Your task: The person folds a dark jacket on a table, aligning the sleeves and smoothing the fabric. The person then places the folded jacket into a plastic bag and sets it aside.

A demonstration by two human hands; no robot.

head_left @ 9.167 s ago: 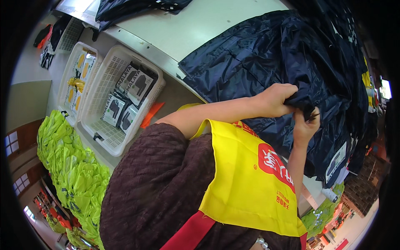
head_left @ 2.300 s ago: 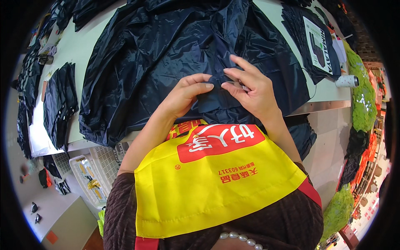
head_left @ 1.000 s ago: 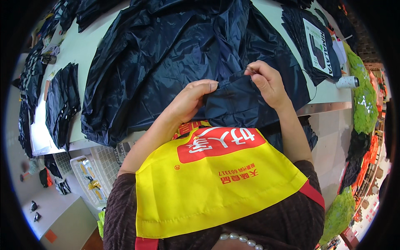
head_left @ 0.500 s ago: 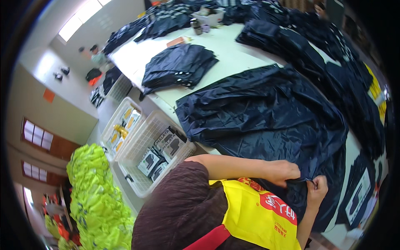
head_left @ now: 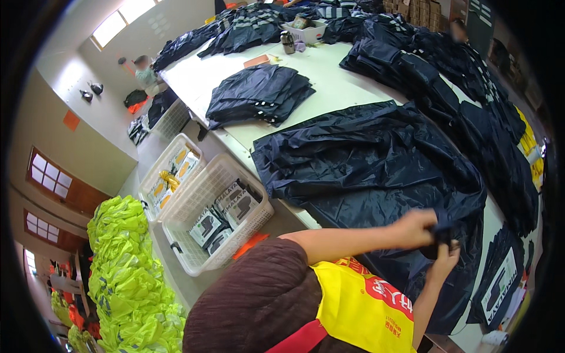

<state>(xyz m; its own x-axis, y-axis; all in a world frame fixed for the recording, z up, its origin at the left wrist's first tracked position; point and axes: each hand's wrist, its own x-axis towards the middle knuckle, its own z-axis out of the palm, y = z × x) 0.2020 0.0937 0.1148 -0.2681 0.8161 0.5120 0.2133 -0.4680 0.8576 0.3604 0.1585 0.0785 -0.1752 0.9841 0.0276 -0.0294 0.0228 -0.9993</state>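
A shiny dark navy garment [head_left: 353, 167] lies spread over the near part of the white table. My left hand [head_left: 416, 228], smeared a little by motion, grips a bunched edge of it. Just below and to the right, my right hand [head_left: 445, 260] pinches the same bunched edge, fingers closed. A dark fold of fabric is raised between the two hands. Further off, a stack of folded dark garments [head_left: 262, 94] rests on the table.
White plastic baskets [head_left: 268, 220] with packaged items stand left of the table [head_left: 329, 67], beside a heap of neon-yellow garments [head_left: 126, 265]. More dark garments [head_left: 406, 70] line the far and right sides. Two people [head_left: 145, 73] are in the background.
Both hands have lifted the gathered edge of the garment slightly, and the left hand has shifted up and to the right. The view has tilted a little.
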